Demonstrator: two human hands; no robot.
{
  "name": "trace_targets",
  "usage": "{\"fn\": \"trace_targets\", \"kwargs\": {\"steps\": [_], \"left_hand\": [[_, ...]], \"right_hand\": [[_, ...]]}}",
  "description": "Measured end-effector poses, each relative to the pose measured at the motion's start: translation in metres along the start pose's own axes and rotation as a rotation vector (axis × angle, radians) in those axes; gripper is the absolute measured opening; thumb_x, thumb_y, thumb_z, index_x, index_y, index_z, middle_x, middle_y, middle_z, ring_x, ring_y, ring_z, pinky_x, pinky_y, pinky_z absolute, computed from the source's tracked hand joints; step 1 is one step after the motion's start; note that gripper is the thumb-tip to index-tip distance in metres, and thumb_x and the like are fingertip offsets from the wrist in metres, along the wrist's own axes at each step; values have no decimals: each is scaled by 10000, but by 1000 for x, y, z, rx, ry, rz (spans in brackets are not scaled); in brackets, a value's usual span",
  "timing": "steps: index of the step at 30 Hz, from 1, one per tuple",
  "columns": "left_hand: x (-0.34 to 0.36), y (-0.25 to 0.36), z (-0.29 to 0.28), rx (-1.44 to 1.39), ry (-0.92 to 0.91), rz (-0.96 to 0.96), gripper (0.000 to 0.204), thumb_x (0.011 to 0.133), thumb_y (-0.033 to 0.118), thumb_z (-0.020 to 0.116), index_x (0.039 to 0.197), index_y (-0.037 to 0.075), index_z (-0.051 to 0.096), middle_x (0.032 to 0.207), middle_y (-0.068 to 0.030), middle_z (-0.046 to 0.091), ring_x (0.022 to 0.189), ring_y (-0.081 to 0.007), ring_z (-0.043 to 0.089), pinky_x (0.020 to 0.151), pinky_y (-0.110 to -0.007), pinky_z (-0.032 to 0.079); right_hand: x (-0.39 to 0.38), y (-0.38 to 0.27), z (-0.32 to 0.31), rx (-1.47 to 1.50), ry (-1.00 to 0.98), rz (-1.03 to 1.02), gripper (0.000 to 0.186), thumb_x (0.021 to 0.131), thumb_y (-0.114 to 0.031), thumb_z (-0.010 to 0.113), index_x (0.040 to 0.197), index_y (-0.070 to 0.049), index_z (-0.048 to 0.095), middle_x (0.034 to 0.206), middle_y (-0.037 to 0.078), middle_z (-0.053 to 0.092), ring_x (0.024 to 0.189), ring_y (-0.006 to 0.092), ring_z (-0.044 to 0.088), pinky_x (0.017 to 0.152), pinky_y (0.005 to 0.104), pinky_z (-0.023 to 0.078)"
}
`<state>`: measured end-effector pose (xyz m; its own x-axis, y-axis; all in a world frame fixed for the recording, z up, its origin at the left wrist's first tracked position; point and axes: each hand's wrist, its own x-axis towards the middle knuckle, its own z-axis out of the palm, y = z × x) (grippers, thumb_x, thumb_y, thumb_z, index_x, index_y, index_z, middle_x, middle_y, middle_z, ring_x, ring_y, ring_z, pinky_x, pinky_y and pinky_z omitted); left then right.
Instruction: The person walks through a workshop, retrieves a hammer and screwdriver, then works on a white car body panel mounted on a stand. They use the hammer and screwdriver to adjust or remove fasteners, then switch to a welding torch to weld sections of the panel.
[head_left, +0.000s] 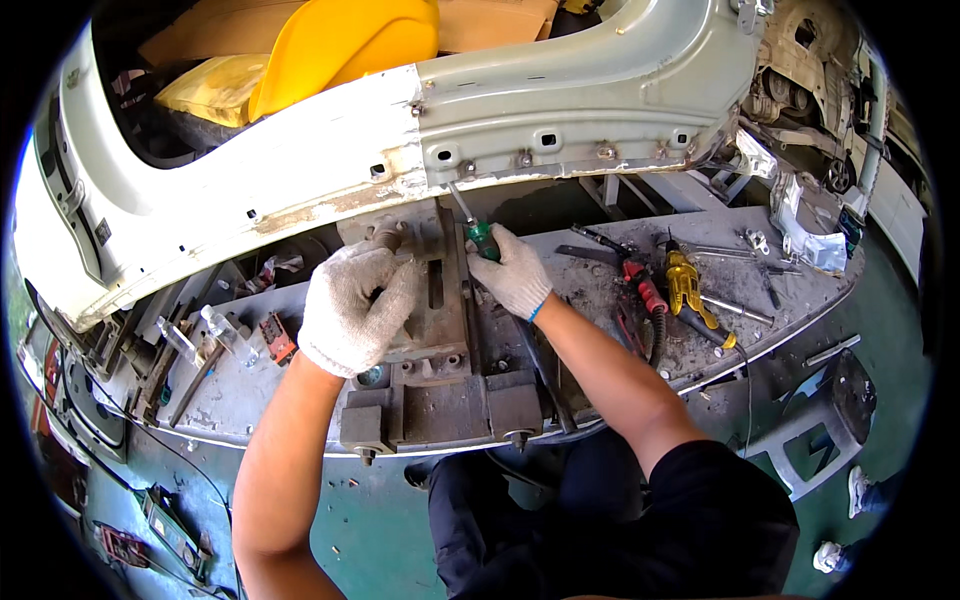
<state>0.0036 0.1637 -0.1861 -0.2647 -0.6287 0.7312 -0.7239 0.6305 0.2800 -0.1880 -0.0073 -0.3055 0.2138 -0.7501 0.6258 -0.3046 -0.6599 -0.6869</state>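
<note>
My right hand (515, 275), in a white knit glove, grips a screwdriver (482, 240) by its green handle. The shaft points up and away, its tip at the lower edge of the pale car body sill (560, 150), near the seam with the white-painted part. To its left, my left hand (357, 305), also gloved, is closed with fingers and thumb curled round. A rounded metal piece (388, 237) shows just beyond its fingers. Whether that piece is in the hand's grip is hidden. Under both hands stands a heavy metal clamp block (435, 345) with bolts.
Right on the grey bench (610, 290) lie a yellow power tool (686, 280), a red-and-black tool (645, 290) and metal rods. Clear bottles (228, 335) and a red block (277, 338) are at left. A grey stool (820, 420) stands on the green floor; another person's shoes (856, 490) show at right.
</note>
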Motion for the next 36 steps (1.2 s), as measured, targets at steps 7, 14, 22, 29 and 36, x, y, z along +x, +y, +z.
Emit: {"fn": "trace_targets", "kwargs": {"steps": [7,14,22,29,36], "left_hand": [[0,0,0,26,22,34,188,933,93,713,773,-1,692,746,-233,633,742,-449,658,721,-472,536],[0,2,1,37,38,31,240,939,131,714,738,8,667,706,-193,608,709,-431,631,680,-483,507],[-1,-2,11,17,115,2,310,925,172,745,689,2,637,704,-203,604,704,-419,633,671,-484,507],[-3,-6,9,36,91,6,306,929,172,738,691,6,639,724,-211,616,732,-426,645,684,-483,514],[-2,-3,7,54,92,24,320,949,195,720,702,8,640,723,-197,620,744,-423,647,704,-482,520]], "right_hand": [[-2,0,-4,-26,5,-21,251,964,-268,716,1099,-65,661,943,243,675,896,460,680,788,490,543],[-2,5,3,-22,28,-70,241,969,-253,698,1087,-49,644,898,246,652,872,465,672,772,498,529],[-1,2,-3,-34,28,-48,235,963,-228,709,1077,-33,647,880,227,655,784,394,649,756,445,532],[-2,6,-6,-22,-1,-5,260,958,-240,721,1111,-37,663,879,222,642,792,379,629,772,429,533],[-7,2,-4,-55,17,10,248,944,-211,703,1117,-36,674,899,188,678,825,325,678,791,414,546]]}}
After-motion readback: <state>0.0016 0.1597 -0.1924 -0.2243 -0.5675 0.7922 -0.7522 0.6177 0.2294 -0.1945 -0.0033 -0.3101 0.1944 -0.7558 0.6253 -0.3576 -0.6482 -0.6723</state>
